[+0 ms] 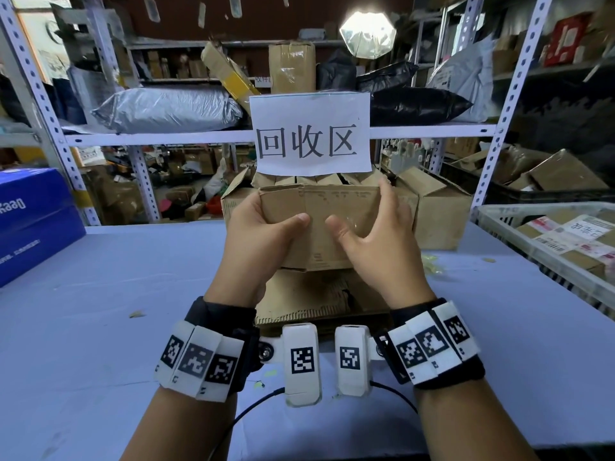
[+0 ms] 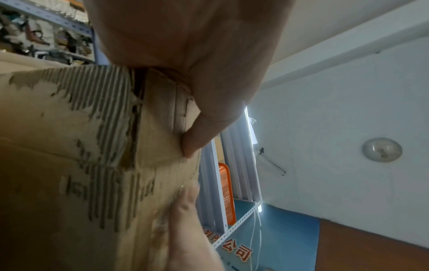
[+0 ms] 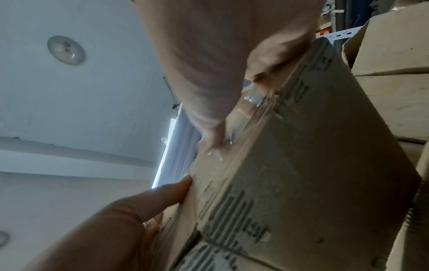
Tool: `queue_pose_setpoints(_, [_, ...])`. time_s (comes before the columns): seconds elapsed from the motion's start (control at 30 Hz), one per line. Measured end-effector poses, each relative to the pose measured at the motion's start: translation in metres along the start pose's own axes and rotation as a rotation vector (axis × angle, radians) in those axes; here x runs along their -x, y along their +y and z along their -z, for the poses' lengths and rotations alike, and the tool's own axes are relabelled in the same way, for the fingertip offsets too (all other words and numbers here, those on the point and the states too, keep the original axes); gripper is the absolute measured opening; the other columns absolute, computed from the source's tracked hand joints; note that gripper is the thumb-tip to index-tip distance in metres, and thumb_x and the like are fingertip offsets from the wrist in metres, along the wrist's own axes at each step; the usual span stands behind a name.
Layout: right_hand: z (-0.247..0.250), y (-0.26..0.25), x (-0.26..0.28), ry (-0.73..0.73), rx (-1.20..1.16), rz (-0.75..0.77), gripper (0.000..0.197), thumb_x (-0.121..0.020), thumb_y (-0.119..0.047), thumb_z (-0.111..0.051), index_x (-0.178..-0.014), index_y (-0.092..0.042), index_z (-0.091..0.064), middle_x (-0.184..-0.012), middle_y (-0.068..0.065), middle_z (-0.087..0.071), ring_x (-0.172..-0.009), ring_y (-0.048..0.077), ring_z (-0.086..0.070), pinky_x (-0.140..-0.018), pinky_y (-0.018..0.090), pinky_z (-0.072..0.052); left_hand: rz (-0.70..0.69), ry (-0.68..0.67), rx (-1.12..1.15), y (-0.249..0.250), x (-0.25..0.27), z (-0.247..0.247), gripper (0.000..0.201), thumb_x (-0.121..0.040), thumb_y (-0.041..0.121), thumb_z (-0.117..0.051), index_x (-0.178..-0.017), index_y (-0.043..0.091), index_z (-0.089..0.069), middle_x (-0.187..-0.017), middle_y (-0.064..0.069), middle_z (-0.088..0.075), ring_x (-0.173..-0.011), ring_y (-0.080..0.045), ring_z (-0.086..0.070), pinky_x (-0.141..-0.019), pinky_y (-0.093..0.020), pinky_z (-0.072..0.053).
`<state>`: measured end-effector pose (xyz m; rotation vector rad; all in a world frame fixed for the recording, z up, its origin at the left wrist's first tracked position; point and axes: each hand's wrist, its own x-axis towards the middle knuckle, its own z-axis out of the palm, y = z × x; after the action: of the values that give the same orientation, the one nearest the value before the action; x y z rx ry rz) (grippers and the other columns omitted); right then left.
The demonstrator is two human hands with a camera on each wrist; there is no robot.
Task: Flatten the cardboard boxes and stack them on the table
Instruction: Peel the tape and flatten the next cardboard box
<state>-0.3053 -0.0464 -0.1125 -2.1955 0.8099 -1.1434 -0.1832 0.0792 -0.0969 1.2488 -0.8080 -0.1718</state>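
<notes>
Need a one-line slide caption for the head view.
Both hands, left hand and right hand, grip a cardboard box above flattened cardboard on the table.

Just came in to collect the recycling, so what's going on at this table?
A person is holding a cardboard box in the air with both hands, left hand and right hand gripping its sides. It is not yet flat. Under it a pile of flattened cardboard lies on the table.

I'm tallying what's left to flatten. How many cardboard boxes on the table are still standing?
3: one held up by the left hand and right hand, one behind it on the left, one on the right. Others may be hidden behind.
</notes>
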Motion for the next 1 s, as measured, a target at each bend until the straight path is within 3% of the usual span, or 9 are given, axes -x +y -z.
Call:
queue_pose_setpoints(0.1, [0.003,-0.004,0.004,-0.043,0.043,-0.015,0.131,-0.061,-0.078,-0.073,-0.158,-0.033,0.001,-0.155,0.01,-0.023,-0.142,0.028,-0.033,-0.109,0.045,-0.04,0.009,-0.004,0.008,0.002,0.0,0.001,0.026,-0.085,0.0,-0.076,-0.102,0.02,-0.071,-0.093,0.004,-0.079,-0.088,-0.014,-0.075,-0.075,-0.038,-0.063])
queue_pose_setpoints(0.37, [-0.009,-0.003,0.006,0.181,0.011,0.004,0.093,-0.076,-0.065,-0.071,-0.153,-0.037,-0.026,-0.144,0.001,-0.044,-0.125,0.026,-0.053,-0.092,0.043,-0.05,0.002,-0.034,0.008,0.006,-0.002,0.005,0.026,-0.086,0.001,-0.076,-0.1,0.022,-0.071,-0.092,0.006,-0.079,-0.086,-0.014,-0.075,-0.074,-0.041,-0.064])
queue_pose_setpoints(0.47, [-0.01,0.0,0.004,0.202,0.011,0.022,0.081,-0.086,-0.06,-0.065,-0.154,-0.035,-0.029,-0.145,0.002,-0.047,-0.126,0.025,-0.053,-0.089,0.038,-0.046,-0.012,-0.04,-0.004,0.007,-0.003,0.006,0.026,-0.086,0.001,-0.076,-0.1,0.022,-0.071,-0.091,0.007,-0.079,-0.083,-0.011,-0.075,-0.065,-0.035,-0.062])
queue_pose_setpoints(0.57, [-0.008,0.0,0.002,0.17,0.024,0.049,0.069,-0.095,-0.054,-0.055,-0.156,-0.034,-0.028,-0.146,0.003,-0.046,-0.13,0.024,-0.049,-0.087,0.032,-0.039,-0.005,-0.006,-0.006,0.003,-0.003,0.006,0.025,-0.085,0.002,-0.077,-0.102,0.02,-0.07,-0.093,0.007,-0.079,-0.086,-0.012,-0.074,-0.073,-0.034,-0.062])
queue_pose_setpoints(0.63, [-0.007,0.0,0.001,0.097,0.018,0.046,0.081,-0.092,-0.063,-0.052,-0.159,-0.034,-0.016,-0.15,0.006,-0.038,-0.134,0.026,-0.044,-0.095,0.036,-0.041,0.005,0.006,0.003,0.001,-0.002,0.006,0.025,-0.085,0.002,-0.077,-0.101,0.021,-0.071,-0.094,0.005,-0.079,-0.088,-0.014,-0.075,-0.076,-0.037,-0.062])
queue_pose_setpoints(0.7, [-0.006,-0.001,0.003,-0.027,0.034,0.021,0.114,-0.073,-0.082,-0.057,-0.159,-0.035,0.003,-0.155,0.009,-0.025,-0.141,0.028,-0.035,-0.105,0.043,-0.04,0.012,0.003,0.011,0.001,-0.003,0.007,0.026,-0.085,0.001,-0.077,-0.102,0.02,-0.071,-0.095,0.003,-0.079,-0.088,-0.016,-0.075,-0.074,-0.037,-0.063])
queue_pose_setpoints(0.77, [-0.005,-0.003,0.003,-0.066,0.07,0.015,0.134,-0.059,-0.087,-0.063,-0.157,-0.035,0.011,-0.156,0.01,-0.019,-0.143,0.029,-0.03,-0.109,0.044,-0.038,0.029,0.001,0.036,0.001,-0.003,0.008,0.025,-0.085,0.0,-0.077,-0.102,0.018,-0.07,-0.093,0.002,-0.079,-0.085,-0.016,-0.076,-0.066,-0.034,-0.062])
queue_pose_setpoints(0.83, [-0.007,-0.004,0.003,0.017,0.081,0.03,0.129,-0.061,-0.082,-0.068,-0.158,-0.034,0.002,-0.152,0.011,-0.027,-0.138,0.029,-0.037,-0.103,0.042,-0.042,0.052,-0.008,0.066,0.003,-0.003,0.008,0.025,-0.086,-0.001,-0.075,-0.103,0.016,-0.07,-0.091,0.002,-0.079,-0.082,-0.015,-0.076,-0.063,-0.032,-0.06])
queue_pose_setpoints(1.0, [-0.013,-0.003,0.003,0.181,0.072,0.046,0.09,-0.08,-0.065,-0.067,-0.155,-0.035,-0.026,-0.14,0.006,-0.048,-0.124,0.028,-0.053,-0.088,0.039,-0.047,0.045,-0.025,0.057,0.009,-0.002,0.009,0.024,-0.088,-0.001,-0.074,-0.102,0.017,-0.069,-0.091,0.004,-0.079,-0.083,-0.016,-0.076,-0.064,-0.038,-0.063])
